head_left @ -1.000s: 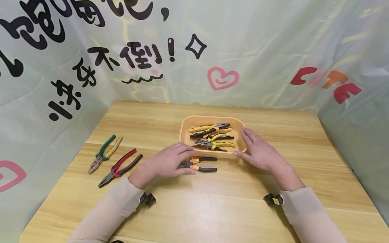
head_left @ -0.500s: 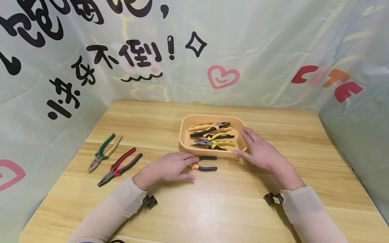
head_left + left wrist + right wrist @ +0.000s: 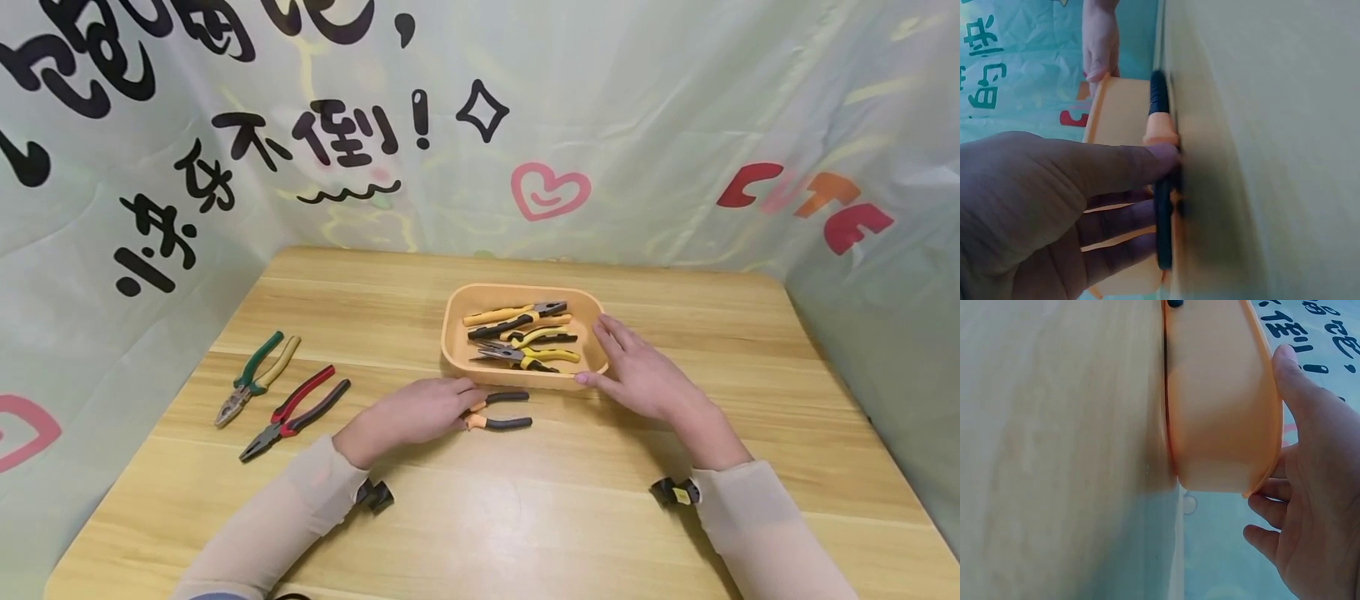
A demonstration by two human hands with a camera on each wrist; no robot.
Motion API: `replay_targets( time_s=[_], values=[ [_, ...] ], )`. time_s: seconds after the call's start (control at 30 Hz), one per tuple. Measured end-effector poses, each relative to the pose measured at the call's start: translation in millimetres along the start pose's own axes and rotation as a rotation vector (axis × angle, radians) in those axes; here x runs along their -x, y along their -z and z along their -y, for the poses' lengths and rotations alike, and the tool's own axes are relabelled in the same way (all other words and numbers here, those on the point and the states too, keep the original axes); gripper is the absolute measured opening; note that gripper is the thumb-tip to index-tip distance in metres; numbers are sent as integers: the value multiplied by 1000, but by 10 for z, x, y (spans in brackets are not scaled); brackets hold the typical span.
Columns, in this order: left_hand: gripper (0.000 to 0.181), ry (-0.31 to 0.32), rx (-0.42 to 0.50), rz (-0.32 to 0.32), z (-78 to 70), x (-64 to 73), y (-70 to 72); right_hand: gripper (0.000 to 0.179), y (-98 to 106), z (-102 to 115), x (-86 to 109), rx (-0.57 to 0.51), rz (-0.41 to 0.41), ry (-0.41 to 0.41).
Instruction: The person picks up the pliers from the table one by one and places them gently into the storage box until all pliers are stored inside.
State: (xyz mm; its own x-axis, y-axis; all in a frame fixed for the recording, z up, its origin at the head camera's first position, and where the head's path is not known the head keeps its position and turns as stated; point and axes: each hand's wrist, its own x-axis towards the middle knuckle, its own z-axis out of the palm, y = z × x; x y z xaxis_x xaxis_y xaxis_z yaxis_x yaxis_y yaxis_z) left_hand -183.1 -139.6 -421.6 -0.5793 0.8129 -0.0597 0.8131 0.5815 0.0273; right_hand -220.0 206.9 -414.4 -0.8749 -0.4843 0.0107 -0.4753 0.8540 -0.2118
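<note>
My left hand [image 3: 412, 410] pinches combination pliers with orange-and-black handles [image 3: 510, 423] in front of the box. In the left wrist view its thumb lies on the pliers [image 3: 1160, 103], low over the table; the hand covers their head in the head view. My right hand [image 3: 648, 371] holds the near right corner of an orange plastic box [image 3: 517, 381], thumb at the front rim and fingers along the end. Several pliers with yellow, orange and black handles [image 3: 536, 333] lie inside the box. The right wrist view shows the right hand [image 3: 1316, 469] at the box rim [image 3: 1275, 406].
Left of the box lie green-and-cream pliers [image 3: 255, 379] and red-and-black pliers [image 3: 295, 414] on the wooden table [image 3: 510, 517]. A printed cloth [image 3: 645, 108] hangs behind the table and along its sides.
My left hand has come down from the box's front rim onto the orange-and-black pliers and now pinches them; their handles have shifted slightly. The right hand and box have stayed put.
</note>
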Motion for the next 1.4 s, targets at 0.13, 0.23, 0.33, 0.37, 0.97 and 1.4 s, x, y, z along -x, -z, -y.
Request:
replay_targets(
  time_s=[0.13,0.23,0.33,0.37,0.97,1.4],
  values=[
    [53,17,34,14,-8,4,28,98,7,2,-5,-2,-4,1],
    [68,52,72,54,-25,-25,40,98,12,4,-4,-3,-2,-1],
    [83,72,108,86,-59,-77,40,98,9,7,-1,-4,-1,-5],
    [86,67,107,88,-71,-97,34,97,7,7,1,-5,0,-6],
    [65,-3,-4,-3,-124,-193,10,97,-1,3,-2,-31,10,-15],
    [63,-16,62,-94,-113,-92,232,98,13,14,9,-19,8,-17]
  ],
)
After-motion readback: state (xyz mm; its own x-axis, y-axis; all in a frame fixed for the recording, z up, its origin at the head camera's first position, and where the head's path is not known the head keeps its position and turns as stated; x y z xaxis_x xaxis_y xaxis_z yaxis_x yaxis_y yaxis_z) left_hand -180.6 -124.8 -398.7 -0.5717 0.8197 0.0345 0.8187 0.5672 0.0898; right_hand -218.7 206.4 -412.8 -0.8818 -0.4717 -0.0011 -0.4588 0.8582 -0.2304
